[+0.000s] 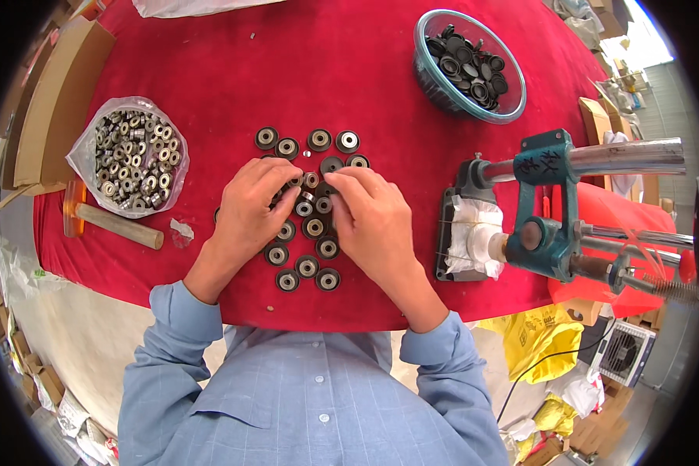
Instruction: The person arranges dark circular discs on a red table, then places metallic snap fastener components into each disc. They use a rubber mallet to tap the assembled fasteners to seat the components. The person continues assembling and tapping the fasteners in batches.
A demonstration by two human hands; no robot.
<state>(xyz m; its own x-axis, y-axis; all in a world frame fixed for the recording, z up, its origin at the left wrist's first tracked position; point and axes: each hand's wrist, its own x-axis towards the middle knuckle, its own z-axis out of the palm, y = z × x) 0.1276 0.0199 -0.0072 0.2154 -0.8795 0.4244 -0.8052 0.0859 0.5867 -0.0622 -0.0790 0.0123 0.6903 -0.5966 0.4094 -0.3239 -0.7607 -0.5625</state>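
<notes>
Black round caps with steel ball bearings seated in them point(307, 267) stand in a cluster at the middle of the table. A few loose bearings point(304, 209) lie between my hands. My left hand point(248, 203) reaches in from the left, fingers curled and closed over a dark round piece that they mostly cover. From the right comes my right hand point(371, 219), its thumb and fingers drawn together at a black cap point(326, 189). Both sets of fingertips are close to each other, just apart. Several capped bearings point(319, 140) sit beyond the hands.
A plastic bag of loose bearings point(136, 159) lies left, beside a mallet point(120, 225). At the far right stands a glass bowl of black caps point(470, 70). A green hand press point(540, 206) occupies the right of the red-clothed table point(210, 70). A cardboard box point(54, 101) borders the left.
</notes>
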